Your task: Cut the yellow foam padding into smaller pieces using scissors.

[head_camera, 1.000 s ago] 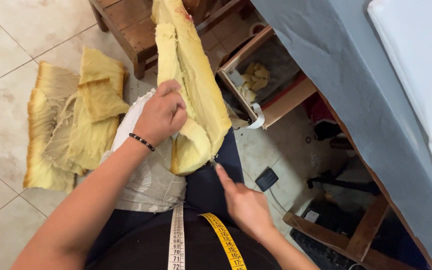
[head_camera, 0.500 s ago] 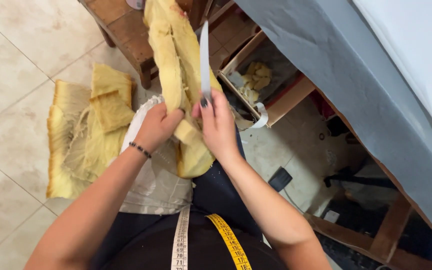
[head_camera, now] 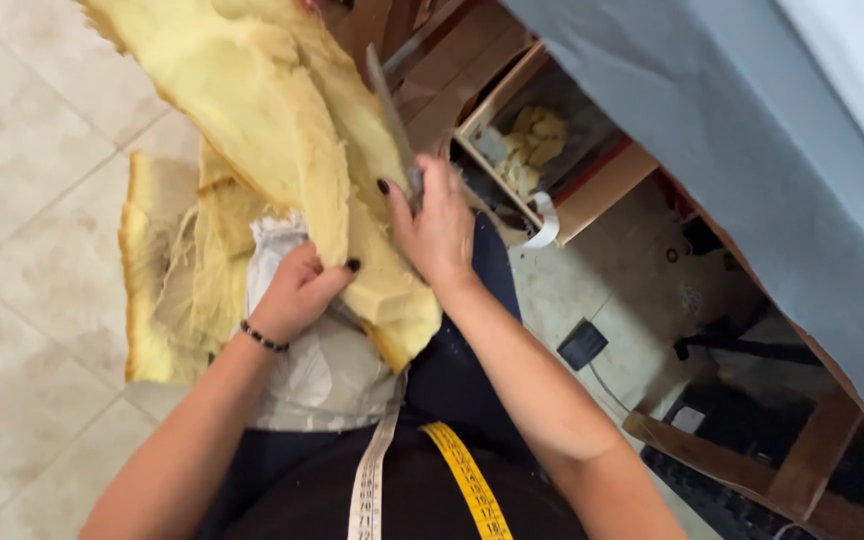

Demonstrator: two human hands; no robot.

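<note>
A big piece of yellow foam [head_camera: 272,130] stands on my lap, rising to the top of the view. My left hand [head_camera: 297,290] pinches its lower left edge, a dark bracelet on the wrist. My right hand [head_camera: 437,225] grips a knife [head_camera: 392,115] by the handle, its long blade pointing up against the foam's right side. A white cloth [head_camera: 317,370] covers my left thigh. A yellow and white measuring tape [head_camera: 452,480] hangs round my neck.
More yellow foam pieces [head_camera: 167,290] lie on the tiled floor at my left. A wooden crate [head_camera: 552,150] with foam scraps sits ahead on the right. A grey cloth-covered table [head_camera: 752,150] fills the right side, with wooden legs and a small black object [head_camera: 582,345] below.
The view has dropped closer to the foam. My right hand with the knife stays against the foam's right side; one second ago it was low beside my thigh, no knife visible in it.
</note>
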